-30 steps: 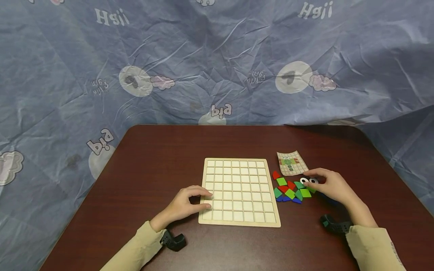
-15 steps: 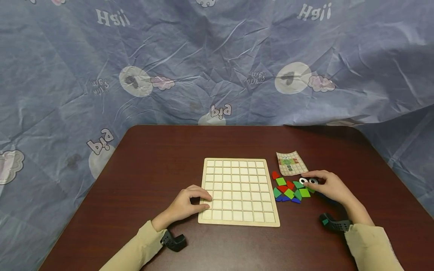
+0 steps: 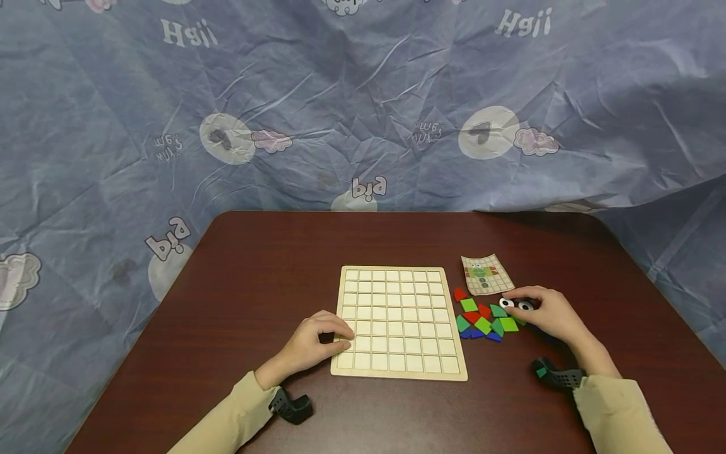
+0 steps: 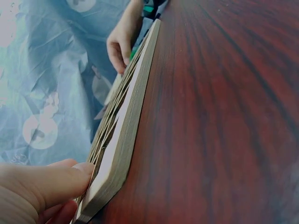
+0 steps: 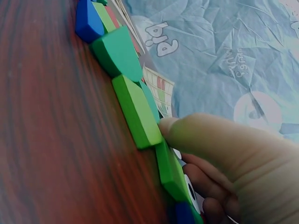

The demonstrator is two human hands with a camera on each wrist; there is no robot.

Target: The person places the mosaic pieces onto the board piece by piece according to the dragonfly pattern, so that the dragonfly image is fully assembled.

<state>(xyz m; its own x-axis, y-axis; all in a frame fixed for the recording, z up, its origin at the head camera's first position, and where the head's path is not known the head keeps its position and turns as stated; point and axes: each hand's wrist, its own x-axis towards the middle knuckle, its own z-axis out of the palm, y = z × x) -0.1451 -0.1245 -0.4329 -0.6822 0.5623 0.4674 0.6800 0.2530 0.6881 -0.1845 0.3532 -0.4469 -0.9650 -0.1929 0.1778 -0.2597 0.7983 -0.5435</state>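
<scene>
In the head view a pale wooden board [image 3: 398, 323] with a square grid lies flat on the table. My left hand [image 3: 312, 343] rests its thumb and fingertips on the board's left edge, thumb and forefinger a little apart; the left wrist view shows the thumb [image 4: 70, 182] at the board's rim. To the right, my right hand [image 3: 550, 312] pinches a white round eye piece [image 3: 507, 303] between thumb and forefinger. Beneath that hand shows a second eye piece [image 3: 525, 306]. Close by the right thumb in its wrist view lies a light green block [image 5: 135, 112].
Red, green and blue pieces [image 3: 482, 325] lie clustered right of the board. A small pattern card [image 3: 486, 275] with a printed figure sits behind them, its edges curling. The dark red table [image 3: 272, 252] meets a patterned grey-blue cloth [image 3: 363, 94] at the back.
Both hands stay nearly where they were. My left thumb and forefinger have drawn slightly closer together. The whole head view has shifted slightly.
</scene>
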